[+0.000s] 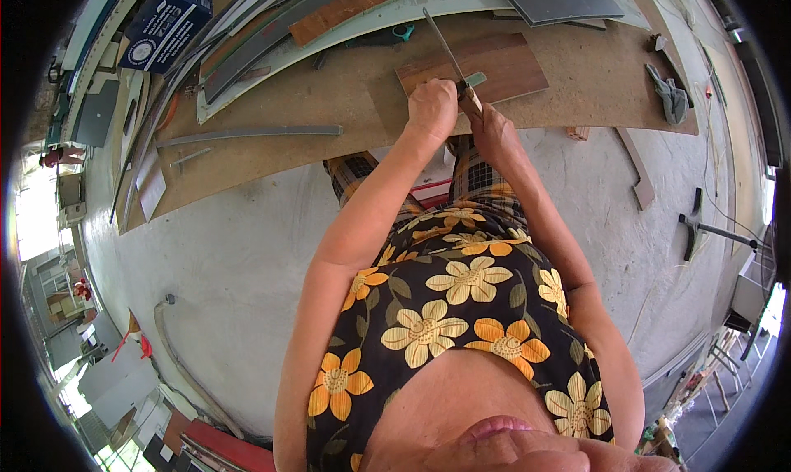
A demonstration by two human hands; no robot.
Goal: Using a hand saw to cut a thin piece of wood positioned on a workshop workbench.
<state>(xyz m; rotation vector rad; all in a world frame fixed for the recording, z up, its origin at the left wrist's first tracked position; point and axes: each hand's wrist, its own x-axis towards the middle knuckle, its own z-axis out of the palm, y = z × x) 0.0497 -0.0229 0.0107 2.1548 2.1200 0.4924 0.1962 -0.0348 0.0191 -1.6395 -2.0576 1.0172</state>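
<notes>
My right hand (494,132) is closed round the wooden handle (470,103) of what looks like a long, thin metal file (443,45), its grey blade slanting away to the far left. Right beside the handle, my left hand (432,108) is curled into a fist, and its fingers hide whatever may be in it. Under and beyond both hands lies a brown wood-grain board (515,66) on the tabletop. A small pale green piece (476,79) shows just past the handle, over the board.
The brown work table (362,117) carries a grey strip (255,132) at left and stacked panels and strips (280,47) behind. A blue box (167,25) stands far left. Grey gloves (669,97) and a hammer-like tool (659,45) lie right. A dark metal stand (696,225) is on the floor.
</notes>
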